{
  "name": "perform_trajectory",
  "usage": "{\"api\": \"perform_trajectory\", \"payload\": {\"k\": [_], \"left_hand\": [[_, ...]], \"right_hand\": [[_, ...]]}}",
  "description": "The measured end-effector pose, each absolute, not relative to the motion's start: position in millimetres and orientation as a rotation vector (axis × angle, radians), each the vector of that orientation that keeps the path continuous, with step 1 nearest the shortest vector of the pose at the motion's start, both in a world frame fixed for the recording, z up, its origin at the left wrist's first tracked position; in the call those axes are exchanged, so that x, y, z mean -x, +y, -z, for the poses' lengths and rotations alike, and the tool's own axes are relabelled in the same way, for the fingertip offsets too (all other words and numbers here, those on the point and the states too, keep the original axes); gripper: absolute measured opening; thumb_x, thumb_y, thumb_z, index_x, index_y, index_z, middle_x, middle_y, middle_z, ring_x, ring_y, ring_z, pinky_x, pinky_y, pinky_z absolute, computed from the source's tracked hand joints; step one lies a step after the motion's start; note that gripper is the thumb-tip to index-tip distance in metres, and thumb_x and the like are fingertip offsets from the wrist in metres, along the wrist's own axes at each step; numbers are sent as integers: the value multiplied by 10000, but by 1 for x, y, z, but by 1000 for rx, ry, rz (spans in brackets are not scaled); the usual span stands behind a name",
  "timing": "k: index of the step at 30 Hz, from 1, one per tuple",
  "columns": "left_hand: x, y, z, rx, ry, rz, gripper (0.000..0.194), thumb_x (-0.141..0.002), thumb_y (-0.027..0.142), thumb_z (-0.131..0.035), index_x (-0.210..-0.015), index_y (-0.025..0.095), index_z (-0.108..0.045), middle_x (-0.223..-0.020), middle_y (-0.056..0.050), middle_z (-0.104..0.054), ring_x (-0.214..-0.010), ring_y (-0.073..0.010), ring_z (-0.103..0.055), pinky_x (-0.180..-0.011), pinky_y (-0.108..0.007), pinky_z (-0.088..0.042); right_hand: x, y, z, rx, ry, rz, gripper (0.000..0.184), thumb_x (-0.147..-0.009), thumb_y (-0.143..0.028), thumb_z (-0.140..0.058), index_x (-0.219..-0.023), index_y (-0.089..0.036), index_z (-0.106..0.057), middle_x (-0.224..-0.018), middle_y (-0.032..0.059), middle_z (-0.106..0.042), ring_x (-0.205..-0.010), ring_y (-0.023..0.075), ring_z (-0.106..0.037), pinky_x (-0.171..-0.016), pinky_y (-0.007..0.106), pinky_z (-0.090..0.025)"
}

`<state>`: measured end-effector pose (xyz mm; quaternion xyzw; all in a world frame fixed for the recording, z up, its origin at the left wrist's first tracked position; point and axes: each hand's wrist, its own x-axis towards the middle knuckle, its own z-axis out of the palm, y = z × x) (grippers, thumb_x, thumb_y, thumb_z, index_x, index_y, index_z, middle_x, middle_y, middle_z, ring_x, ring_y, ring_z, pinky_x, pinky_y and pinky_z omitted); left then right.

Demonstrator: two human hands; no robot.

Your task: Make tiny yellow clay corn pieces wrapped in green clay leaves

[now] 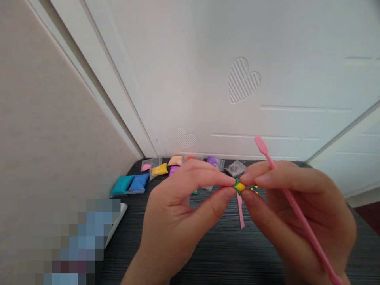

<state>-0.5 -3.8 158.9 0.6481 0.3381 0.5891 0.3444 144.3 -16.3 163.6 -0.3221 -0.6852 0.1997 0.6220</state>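
Between my two hands, above the dark table, is a small yellow clay piece [240, 187] with thin green strips at its left end. My left hand [181, 213] is closed, thumb and index finger pinching the green end. On the other side, my right hand [303, 209] pinches the yellow end with its fingertips. A long pink modelling tool [299, 213] also lies across the fingers of my right hand, its flat tip pointing up and left. Below the clay, a second pink tool [240, 213] rests on the table, its upper end partly hidden.
Along the back of the dark table [219, 253] lie bags of coloured clay, among them a teal pack [122, 185], a blue pack [138, 183] and a yellow pack [159, 170]. Small yellow bits [254, 190] lie behind my right hand. A white panel [208, 79] with embossed hearts rises behind.
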Motion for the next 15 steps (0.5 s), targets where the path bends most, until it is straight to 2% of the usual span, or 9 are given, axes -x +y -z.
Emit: {"api": "perform_trajectory", "payload": {"k": [7,15], "left_hand": [[1,-4,-162,-1735,892,-1538,162,-708,134,-620,-792,265,-666,-837,-3,-645,-862,-170,-572,-836,-322,-443],[4,-2,-163,-1757,866,-1502,151,-699,153,-629,-791,265,-671,-813,-23,-642,-834,-184,-572,-796,-333,-463]], "right_hand": [[-140,-19,-160,733,-1530,-470,401,-641,2,-594,-942,-263,-591,-889,5,-631,-787,150,-601,-621,262,-527],[-134,-19,-161,721,-1480,-484,343,-668,-8,-571,-910,-251,-596,-828,5,-627,-780,154,-603,-644,278,-525]]}}
